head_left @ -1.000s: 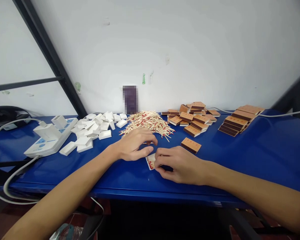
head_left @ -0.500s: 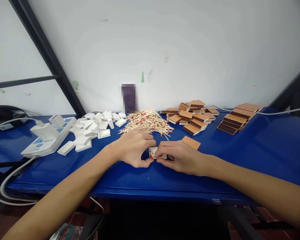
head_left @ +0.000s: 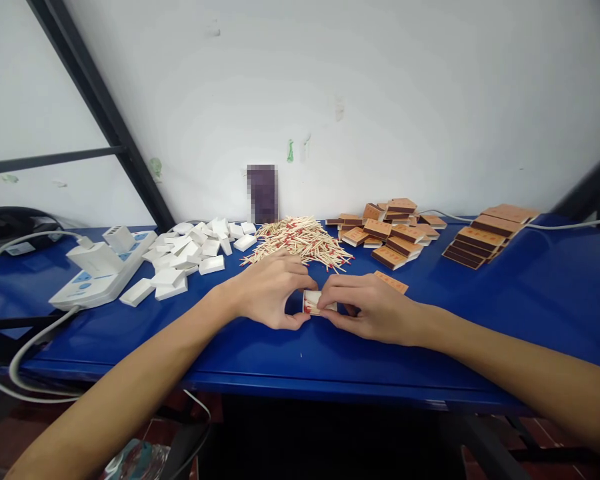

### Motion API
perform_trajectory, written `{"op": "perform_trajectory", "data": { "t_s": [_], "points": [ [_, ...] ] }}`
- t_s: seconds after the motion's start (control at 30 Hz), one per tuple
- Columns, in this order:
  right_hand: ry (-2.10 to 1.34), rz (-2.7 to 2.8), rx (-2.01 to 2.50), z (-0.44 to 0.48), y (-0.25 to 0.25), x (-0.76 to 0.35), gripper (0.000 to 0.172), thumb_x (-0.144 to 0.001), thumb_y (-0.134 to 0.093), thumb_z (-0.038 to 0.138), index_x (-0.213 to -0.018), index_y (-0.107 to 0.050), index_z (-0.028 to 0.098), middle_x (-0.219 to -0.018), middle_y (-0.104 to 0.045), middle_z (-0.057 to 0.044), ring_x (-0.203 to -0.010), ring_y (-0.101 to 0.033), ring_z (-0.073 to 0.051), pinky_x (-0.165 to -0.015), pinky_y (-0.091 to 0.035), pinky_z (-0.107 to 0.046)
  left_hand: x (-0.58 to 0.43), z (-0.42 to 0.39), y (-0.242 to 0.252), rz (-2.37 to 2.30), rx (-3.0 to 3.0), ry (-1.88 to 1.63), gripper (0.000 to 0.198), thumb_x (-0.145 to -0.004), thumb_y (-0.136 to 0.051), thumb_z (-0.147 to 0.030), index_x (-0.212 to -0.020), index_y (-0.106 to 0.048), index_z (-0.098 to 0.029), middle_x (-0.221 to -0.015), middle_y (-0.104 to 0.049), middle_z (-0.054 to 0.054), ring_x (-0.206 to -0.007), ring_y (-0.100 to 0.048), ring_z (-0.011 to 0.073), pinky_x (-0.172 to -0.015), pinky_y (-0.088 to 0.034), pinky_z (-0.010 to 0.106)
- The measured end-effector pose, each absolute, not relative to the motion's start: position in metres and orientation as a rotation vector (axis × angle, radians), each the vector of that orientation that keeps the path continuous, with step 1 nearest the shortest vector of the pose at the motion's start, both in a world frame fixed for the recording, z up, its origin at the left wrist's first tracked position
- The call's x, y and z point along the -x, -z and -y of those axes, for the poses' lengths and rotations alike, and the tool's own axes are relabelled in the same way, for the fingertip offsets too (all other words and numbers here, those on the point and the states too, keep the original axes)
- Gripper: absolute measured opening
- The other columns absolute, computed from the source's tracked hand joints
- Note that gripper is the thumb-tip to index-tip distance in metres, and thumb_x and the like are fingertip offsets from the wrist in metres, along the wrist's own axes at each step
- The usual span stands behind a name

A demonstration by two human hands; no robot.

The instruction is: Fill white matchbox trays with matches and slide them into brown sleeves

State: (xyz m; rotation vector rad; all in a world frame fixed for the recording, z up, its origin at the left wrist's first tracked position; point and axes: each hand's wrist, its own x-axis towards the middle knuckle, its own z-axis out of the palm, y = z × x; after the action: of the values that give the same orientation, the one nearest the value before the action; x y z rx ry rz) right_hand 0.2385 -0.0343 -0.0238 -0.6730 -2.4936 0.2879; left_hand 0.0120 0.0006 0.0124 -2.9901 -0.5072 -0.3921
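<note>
Head view: matchbox tray [head_left: 312, 295] holding matches [head_left: 308, 309]
Left hand [head_left: 270, 291], fingers clamped on its nine-o'clock end; right hand [head_left: 373, 308] at three, finger grip unclear

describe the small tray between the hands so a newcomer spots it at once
On the blue table, find the match heap. In front of it, between the left hand and right hand, is a small white tray. Unlike the white pile at left, it lies between the fingers, with red match heads showing inside.
</note>
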Motion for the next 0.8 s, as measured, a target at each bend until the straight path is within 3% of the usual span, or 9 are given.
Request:
{"op": "perform_trajectory", "data": {
  "t_s": [0.17, 0.23, 0.33, 0.63, 0.8],
  "points": [
    [-0.327, 2.532, 0.885, 0.036, 0.013, -0.240, 0.016, -0.087, -0.063, 0.031, -0.099, -0.063, 0.020, -0.102, -0.061, -0.005, -0.075, -0.056, -0.013, -0.059, -0.039, -0.025, -0.016, 0.002, -0.006, 0.497, 3.101, 0.407, 0.024, -0.071, -0.068, -0.040, -0.079, -0.067, -0.017, -0.070, -0.060, 0.001, -0.068, -0.055, 0.0165, -0.070, -0.043, 0.031],
    [-0.585, 2.538, 0.997, 0.037, 0.005, -0.240, 0.028, -0.084, -0.068, 0.042, -0.099, -0.058, 0.021, -0.090, -0.062, -0.002, -0.070, -0.055, -0.013, -0.057, -0.038, -0.025, -0.018, 0.004, -0.004, 0.485, 3.158, 0.405, 0.024, -0.069, -0.069, -0.039, -0.075, -0.065, -0.016, -0.072, -0.062, 0.001, -0.068, -0.056, 0.0164, -0.068, -0.043, 0.031],
    [-0.931, 2.525, 1.050, 0.037, -0.007, -0.241, 0.037, -0.081, -0.069, 0.052, -0.098, -0.053, 0.022, -0.073, -0.060, 0.004, -0.061, -0.054, -0.012, -0.052, -0.036, -0.024, -0.021, 0.007, -0.001, 0.444, 3.253, 0.414, 0.025, -0.070, -0.070, -0.037, -0.084, -0.067, -0.017, -0.082, -0.067, 0.002, -0.074, -0.060, 0.0166, -0.074, -0.045, 0.030],
    [-1.136, 2.532, 1.056, 0.035, -0.016, -0.243, 0.034, -0.077, -0.074, 0.042, -0.093, -0.052, 0.022, -0.073, -0.059, 0.005, -0.066, -0.055, -0.012, -0.055, -0.039, -0.023, -0.024, 0.011, 0.002, 0.471, 3.279, 0.393, 0.025, -0.070, -0.070, -0.039, -0.081, -0.069, -0.017, -0.068, -0.065, -0.001, -0.063, -0.060, 0.0150, -0.066, -0.043, 0.029],
    [-1.206, 2.493, 0.988, 0.037, -0.013, -0.243, 0.036, -0.077, -0.075, 0.038, -0.092, -0.047, 0.022, -0.072, -0.060, 0.006, -0.061, -0.054, -0.010, -0.055, -0.041, -0.023, -0.026, 0.013, 0.002, 0.380, 3.198, 0.477, 0.025, -0.072, -0.066, -0.040, -0.082, -0.069, -0.017, -0.072, -0.068, 0.001, -0.067, -0.062, 0.0164, -0.064, -0.044, 0.029]
  ]
}}
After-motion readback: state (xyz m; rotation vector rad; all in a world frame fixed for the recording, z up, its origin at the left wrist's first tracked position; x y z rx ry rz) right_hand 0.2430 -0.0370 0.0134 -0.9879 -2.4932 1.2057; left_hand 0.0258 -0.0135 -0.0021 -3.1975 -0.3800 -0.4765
